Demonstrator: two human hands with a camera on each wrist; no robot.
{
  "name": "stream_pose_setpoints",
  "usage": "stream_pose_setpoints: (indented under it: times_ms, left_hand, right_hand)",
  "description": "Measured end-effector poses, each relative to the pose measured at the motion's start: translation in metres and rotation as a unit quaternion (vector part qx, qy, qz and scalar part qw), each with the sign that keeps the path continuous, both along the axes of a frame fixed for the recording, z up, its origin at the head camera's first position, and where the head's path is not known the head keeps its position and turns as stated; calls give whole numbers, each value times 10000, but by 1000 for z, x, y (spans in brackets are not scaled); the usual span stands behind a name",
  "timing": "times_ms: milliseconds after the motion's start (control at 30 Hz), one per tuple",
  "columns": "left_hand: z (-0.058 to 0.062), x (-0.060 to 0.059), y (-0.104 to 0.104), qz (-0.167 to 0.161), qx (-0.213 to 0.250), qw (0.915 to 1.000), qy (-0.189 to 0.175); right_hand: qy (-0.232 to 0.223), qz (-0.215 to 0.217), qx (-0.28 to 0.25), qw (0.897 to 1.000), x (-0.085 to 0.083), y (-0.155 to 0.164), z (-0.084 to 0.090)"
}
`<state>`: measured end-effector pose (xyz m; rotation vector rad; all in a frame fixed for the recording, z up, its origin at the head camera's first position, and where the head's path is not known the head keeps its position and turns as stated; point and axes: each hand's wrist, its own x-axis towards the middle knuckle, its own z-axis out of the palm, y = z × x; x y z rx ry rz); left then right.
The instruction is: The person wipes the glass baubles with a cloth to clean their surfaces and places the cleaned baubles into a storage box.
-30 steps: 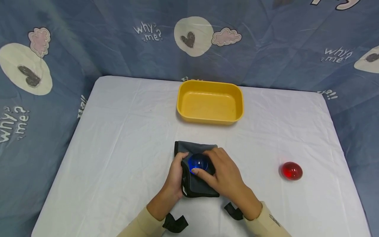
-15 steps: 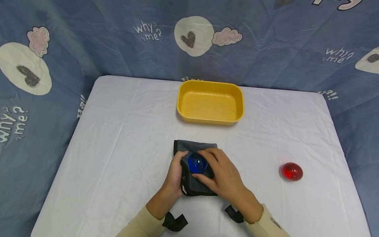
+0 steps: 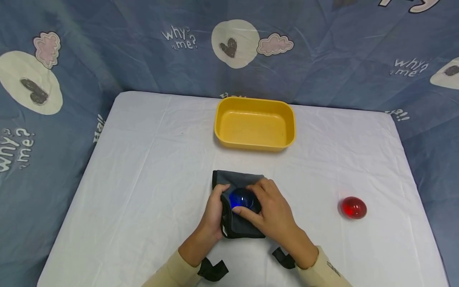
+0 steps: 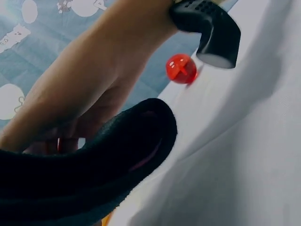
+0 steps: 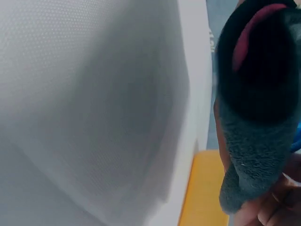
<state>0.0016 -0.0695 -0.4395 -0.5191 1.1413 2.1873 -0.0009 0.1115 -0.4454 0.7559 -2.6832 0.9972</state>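
A clear blue ball [image 3: 241, 199] rests on a folded grey cloth with black edging [image 3: 238, 179], held up near the front of the table. My left hand [image 3: 209, 215] grips the cloth's left edge, thumb on top and the other fingers hidden beneath. With thumb and fingertips, my right hand [image 3: 274, 211] pinches the ball from the right. In the left wrist view the cloth [image 4: 136, 136] bulges dark in front of the right hand. Up close in the right wrist view, the fuzzy cloth [image 5: 258, 150] nearly hides the ball.
A red ball [image 3: 353, 207] lies on the white-covered table [image 3: 161, 167] to the right. Behind the cloth stands a yellow rectangular bin [image 3: 254, 124] with nothing in it. A blue printed curtain [image 3: 143, 48] hangs around the table's back and sides. Black straps [image 3: 212, 271] sit at the wrists.
Half a second ago my right thumb and fingers were spread wider around the blue ball; now they close over it again. The cloth and ball have shifted slightly right. The red ball stays put.
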Motion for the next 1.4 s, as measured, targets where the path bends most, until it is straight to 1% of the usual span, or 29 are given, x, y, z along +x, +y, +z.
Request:
stream_pose_setpoints:
  times_ms: [133, 233, 300, 467, 600, 667, 733, 867, 1067, 1200, 1400]
  left_hand:
    - [1, -2, -2, 198, 153, 9996, 96]
    - [1, -2, -3, 165, 185, 9997, 80]
    - [0, -1, -4, 83, 125, 9999, 48]
    - [-1, 3, -3, -108, 6, 9999, -34]
    - [0, 5, -2, -306, 245, 9992, -37]
    - [0, 5, -2, -346, 309, 9989, -1]
    - [0, 5, -2, -285, 297, 9992, 9]
    - [1, 4, -5, -94, 173, 9998, 57]
    - [4, 2, -8, -21, 216, 9997, 100]
    - [5, 1, -8, -11, 276, 9996, 112]
    - [5, 3, -8, -63, 317, 9993, 177]
  right_hand:
    - [74, 254, 194, 9995, 2, 1, 2]
    - [236, 455, 195, 9985, 2, 1, 3]
    - [295, 485, 128, 9983, 1, 1, 3]
    - [180, 334, 3, 9993, 1, -1, 6]
    - [101, 123, -23, 9999, 1, -2, 6]
    - [81, 59, -42, 9999, 0, -2, 5]
    - [62, 65, -23, 10000, 0, -1, 6]
    - [140, 307, 24, 9994, 1, 1, 7]
    - [370, 672, 118, 9970, 2, 3, 11]
    - [420, 723, 250, 9962, 1, 3, 14]
    - [470, 665, 218, 9964, 0, 3, 14]
